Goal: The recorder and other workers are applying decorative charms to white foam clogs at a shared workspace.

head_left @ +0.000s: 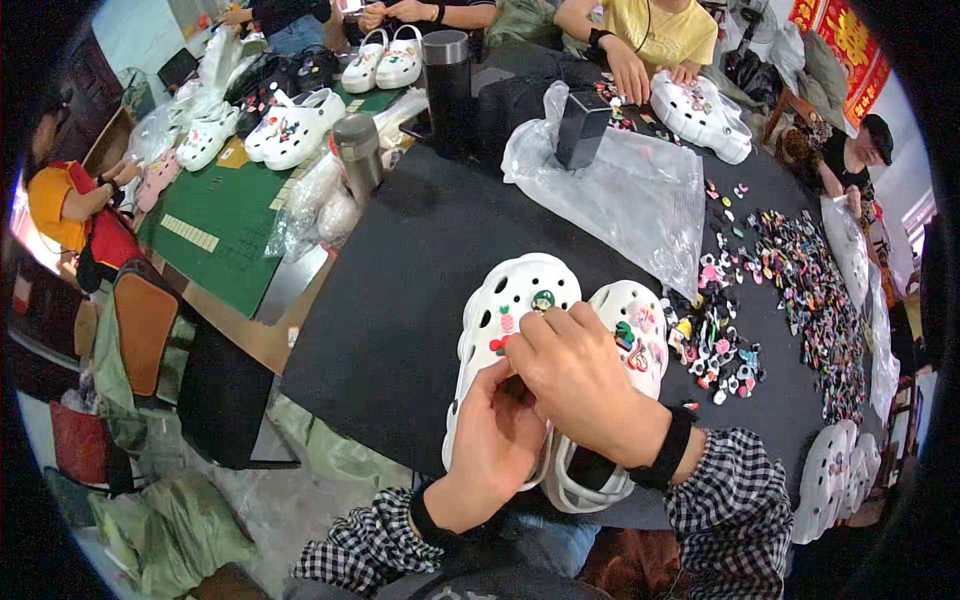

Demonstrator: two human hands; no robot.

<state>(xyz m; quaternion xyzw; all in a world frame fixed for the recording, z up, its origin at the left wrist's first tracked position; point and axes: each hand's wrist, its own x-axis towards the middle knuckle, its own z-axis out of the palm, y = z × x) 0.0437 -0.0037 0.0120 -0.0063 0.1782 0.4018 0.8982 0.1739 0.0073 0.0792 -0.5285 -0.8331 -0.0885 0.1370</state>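
Note:
Two white clogs, a left one (pixel 525 274) and a right one (pixel 603 297), lie side by side before me with their toes pointing away. Small charms sit in the left clog's holes: a green-capped figure (pixel 542 300), a pink pineapple (pixel 507 320) and a red piece. More colourful charms (pixel 632 345) decorate the right clog. My left hand (pixel 495 435) grips the left clog at its opening, thumb on top and fingers partly inside. Curled over the same upper, my right hand (pixel 580 370) has its fingertips pressed together beside the left thumb; whatever they pinch is hidden.
Loose charms (pixel 715 350) lie right of the clogs, with a larger heap (pixel 815 300) beyond. A clear plastic bag (pixel 640 215) and a black box (pixel 583 130) lie ahead. Bottles (pixel 358 155) stand at the back left. Another person's hand (pixel 628 75) works across the black table (pixel 390 270).

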